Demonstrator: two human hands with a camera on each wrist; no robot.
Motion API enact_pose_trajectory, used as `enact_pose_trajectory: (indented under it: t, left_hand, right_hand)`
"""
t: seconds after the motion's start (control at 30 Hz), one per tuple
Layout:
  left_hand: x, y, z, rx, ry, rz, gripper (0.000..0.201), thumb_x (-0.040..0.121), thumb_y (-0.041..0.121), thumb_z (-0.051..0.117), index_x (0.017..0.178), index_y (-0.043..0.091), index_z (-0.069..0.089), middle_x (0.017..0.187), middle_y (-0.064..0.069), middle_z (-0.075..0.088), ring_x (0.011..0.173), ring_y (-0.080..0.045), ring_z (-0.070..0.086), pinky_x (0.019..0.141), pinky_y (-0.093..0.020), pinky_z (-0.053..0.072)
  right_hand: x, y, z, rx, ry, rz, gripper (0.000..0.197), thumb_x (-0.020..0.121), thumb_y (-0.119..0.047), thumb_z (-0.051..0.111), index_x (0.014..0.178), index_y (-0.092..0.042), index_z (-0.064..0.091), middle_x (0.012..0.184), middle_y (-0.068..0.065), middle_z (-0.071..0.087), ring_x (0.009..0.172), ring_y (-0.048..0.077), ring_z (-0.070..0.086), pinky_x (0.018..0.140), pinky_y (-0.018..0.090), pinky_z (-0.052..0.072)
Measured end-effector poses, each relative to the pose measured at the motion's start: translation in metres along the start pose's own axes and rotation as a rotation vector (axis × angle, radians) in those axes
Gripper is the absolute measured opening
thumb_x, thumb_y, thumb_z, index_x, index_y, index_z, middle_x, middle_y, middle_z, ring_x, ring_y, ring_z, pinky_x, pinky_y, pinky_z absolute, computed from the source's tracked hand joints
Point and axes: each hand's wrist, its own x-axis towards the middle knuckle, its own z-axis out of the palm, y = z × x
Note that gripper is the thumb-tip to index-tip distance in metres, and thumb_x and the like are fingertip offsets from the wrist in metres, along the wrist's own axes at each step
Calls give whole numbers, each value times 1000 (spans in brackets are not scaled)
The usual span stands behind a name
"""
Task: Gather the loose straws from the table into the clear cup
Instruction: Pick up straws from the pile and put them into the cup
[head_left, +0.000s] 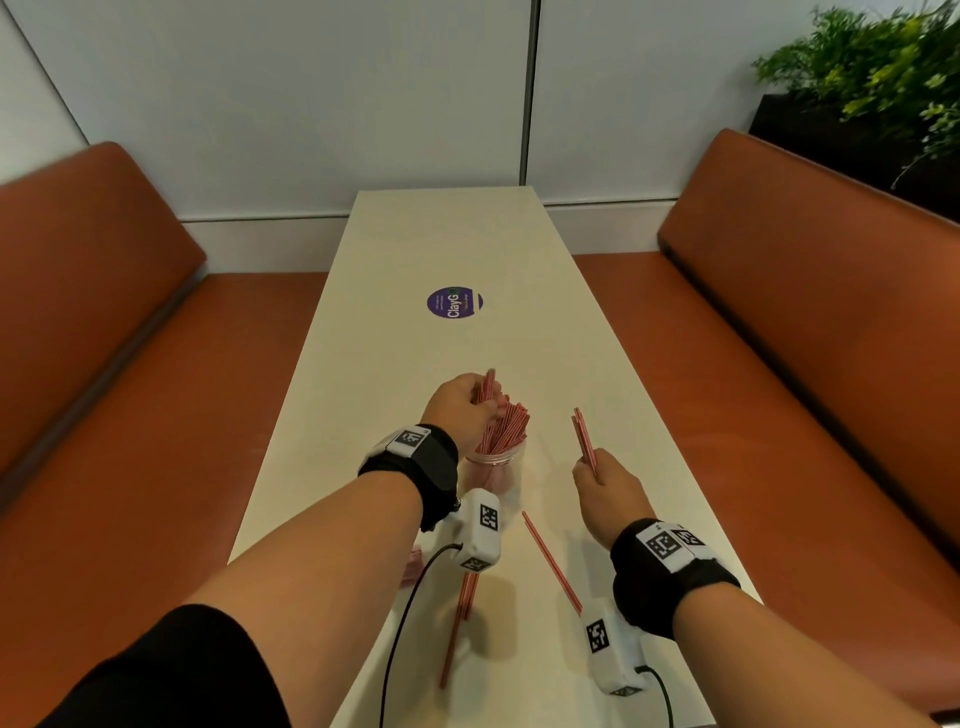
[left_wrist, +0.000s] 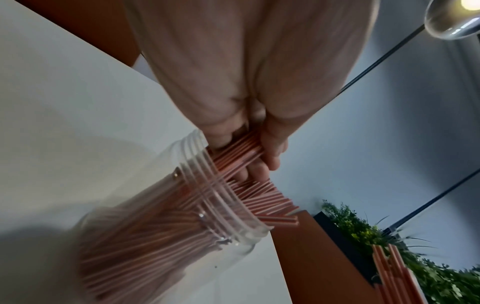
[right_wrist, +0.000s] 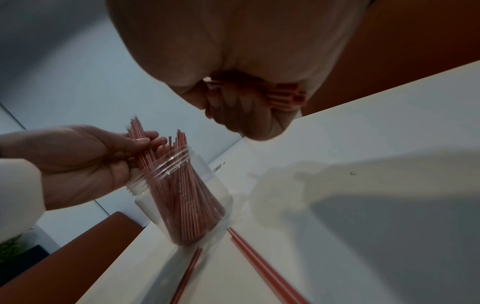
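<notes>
A clear cup (head_left: 493, 467) (left_wrist: 182, 216) (right_wrist: 187, 195) packed with red-and-white straws stands on the white table (head_left: 467, 249). My left hand (head_left: 465, 410) (right_wrist: 85, 158) hovers over its rim and grips a bundle of straws (head_left: 487, 387) (left_wrist: 239, 150) whose lower ends reach into the cup. To the right of the cup, my right hand (head_left: 608, 491) holds a few straws (head_left: 584, 439) (right_wrist: 285, 95) upright above the table. Loose straws lie on the table near me: one (head_left: 550, 561) (right_wrist: 262, 265) slanted between my wrists, others (head_left: 460, 618) below the left wrist.
Orange benches (head_left: 104, 364) (head_left: 805, 338) flank the narrow table. A purple round sticker (head_left: 454, 303) sits farther along the tabletop. A green plant (head_left: 878, 73) in a dark planter stands behind the right bench. Something pink (head_left: 413, 566) shows at the table's left edge.
</notes>
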Motion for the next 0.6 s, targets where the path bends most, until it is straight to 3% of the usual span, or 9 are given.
enact_pose_trajectory:
  t: [0.17,0.3,0.43,0.53,0.6]
  left_hand:
    - [2,6,-4,163,16,56,24,90,0,53,106,15,63,106,-8,71,102,-24,67,98,-41,51]
    - [-1,16,-12,196,51,151,32,92,4,54,122,13,59,117,-5,67,106,-16,63,101,-29,47]
    - [-8,21,-15,514,-9,243,32,95,14,50,124,13,63,128,-3,64,121,-18,57,104,-24,39]
    - [-11,25,-13,559,32,342,39,96,27,51,133,16,54,143,-2,50,137,-18,40,112,-25,26]
    - [-8,23,-6,835,-128,411,68,87,52,55,146,23,36,157,1,28,148,-20,15,121,-38,12]
  right_hand:
    - [4,-6,2,-1,6,-22,24,97,-26,36,95,-8,52,77,3,55,64,18,48,55,27,36]
    - [6,-7,4,19,-3,-30,21,97,-27,36,94,-13,52,81,3,56,67,18,50,56,27,36]
    - [7,-8,6,27,-6,-38,22,98,-27,35,94,-13,52,78,1,55,65,16,49,57,27,36]
    - [9,-7,6,43,5,-45,21,97,-26,36,93,-13,52,79,3,56,68,20,50,60,29,37]
    - [10,-6,6,55,17,-51,20,97,-26,37,93,-13,52,79,3,57,72,23,52,61,30,37]
